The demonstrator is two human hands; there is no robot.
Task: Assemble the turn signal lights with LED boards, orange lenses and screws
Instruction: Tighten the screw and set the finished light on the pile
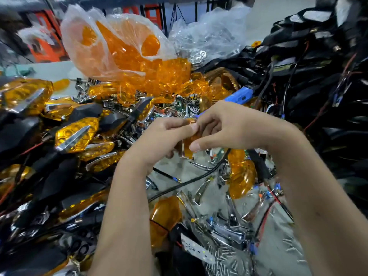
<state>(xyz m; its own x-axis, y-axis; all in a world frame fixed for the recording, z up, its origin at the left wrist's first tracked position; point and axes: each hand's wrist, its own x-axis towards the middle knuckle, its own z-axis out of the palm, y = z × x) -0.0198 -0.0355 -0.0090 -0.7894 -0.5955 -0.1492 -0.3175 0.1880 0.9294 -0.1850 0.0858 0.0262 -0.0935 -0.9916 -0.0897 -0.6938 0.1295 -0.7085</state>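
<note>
At the back, past the heaped bench, red-orange frames (46,39) stand blurred at the upper left, with a second one (152,14) farther right. Dark upright legs (196,10) rise in front of a pale grey floor (256,18) that shows at the upper right. A dark shelf edge (59,2) runs along the top. A strip of light tabletop (39,71) is bare at the left, and a grey patch (175,170) shows lower down. The light is even and cool.
</note>
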